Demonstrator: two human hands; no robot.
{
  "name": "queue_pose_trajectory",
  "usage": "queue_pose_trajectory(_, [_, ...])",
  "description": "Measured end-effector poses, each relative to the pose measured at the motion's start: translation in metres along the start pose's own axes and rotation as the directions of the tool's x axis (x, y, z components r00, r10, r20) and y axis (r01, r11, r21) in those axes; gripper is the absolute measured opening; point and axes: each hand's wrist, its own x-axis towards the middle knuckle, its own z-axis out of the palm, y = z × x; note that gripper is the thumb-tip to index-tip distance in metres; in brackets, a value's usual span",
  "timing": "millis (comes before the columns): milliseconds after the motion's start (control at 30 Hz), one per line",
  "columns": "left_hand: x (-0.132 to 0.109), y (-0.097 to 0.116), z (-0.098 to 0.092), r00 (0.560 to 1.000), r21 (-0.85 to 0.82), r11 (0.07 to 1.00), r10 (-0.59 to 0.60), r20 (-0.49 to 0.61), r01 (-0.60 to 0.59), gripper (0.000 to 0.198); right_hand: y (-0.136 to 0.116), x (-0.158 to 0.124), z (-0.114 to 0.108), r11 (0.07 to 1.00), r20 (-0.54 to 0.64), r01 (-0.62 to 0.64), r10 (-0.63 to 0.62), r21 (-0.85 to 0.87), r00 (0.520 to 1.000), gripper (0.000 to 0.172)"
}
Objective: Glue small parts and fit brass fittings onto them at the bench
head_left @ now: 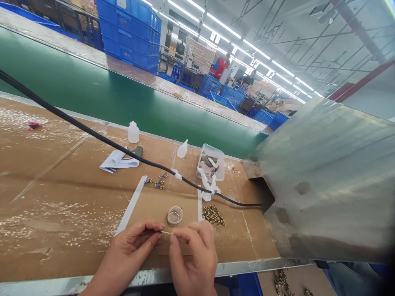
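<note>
My left hand (132, 246) and my right hand (193, 257) meet near the front edge of a cardboard-covered bench (61, 213). Both pinch a thin pin-like piece (166, 232) between thumb and forefinger, one hand at each end. Just beyond the fingers sits a small clear round cap (175, 215). A pile of small brass-coloured parts (213, 214) lies to the right of it.
A black cable (92, 133) crosses the bench diagonally. Behind it stand two small white bottles (133, 132) (182, 149), a clear plastic tub (211, 162) and a folded ribbon cable (119, 161). A grey metal housing (327, 176) fills the right. Green conveyor (92, 90) and blue crates (129, 28) lie beyond.
</note>
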Motion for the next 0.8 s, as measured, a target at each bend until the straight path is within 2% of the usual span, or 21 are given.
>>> queue_pose_trajectory(200, [0.000,0.001,-0.001,1.000,0.015,1.000,0.000,0.024,0.000,0.010,0.011,-0.002,0.000,0.979,0.042,-0.191,0.188,0.072,0.981,0.010])
queue_pose_trajectory(333, [0.001,-0.004,-0.001,1.000,-0.006,1.000,-0.009,0.022,0.009,0.010,0.009,-0.005,-0.001,0.956,0.042,-0.258,0.254,0.143,0.966,0.013])
queue_pose_trajectory(433, [0.000,-0.010,-0.002,0.999,-0.010,1.000,-0.017,0.035,0.017,0.011,0.010,0.000,-0.004,0.958,0.005,-0.240,0.242,0.155,0.970,0.013])
queue_pose_trajectory(533, [0.000,-0.012,-0.002,0.999,-0.003,1.000,-0.022,0.037,0.022,0.013,0.018,0.006,-0.007,0.978,-0.033,-0.194,0.196,0.076,0.980,0.011])
queue_pose_trajectory(700, [0.000,-0.003,0.000,0.999,0.018,0.999,-0.035,0.018,0.034,0.018,0.035,0.008,-0.006,0.991,-0.038,-0.128,0.126,-0.049,0.991,0.007])
queue_pose_trajectory(800, [0.001,-0.001,-0.001,0.999,0.044,0.999,-0.026,0.031,0.025,0.021,0.038,0.008,-0.003,0.988,-0.026,-0.136,0.134,-0.072,0.991,0.009])
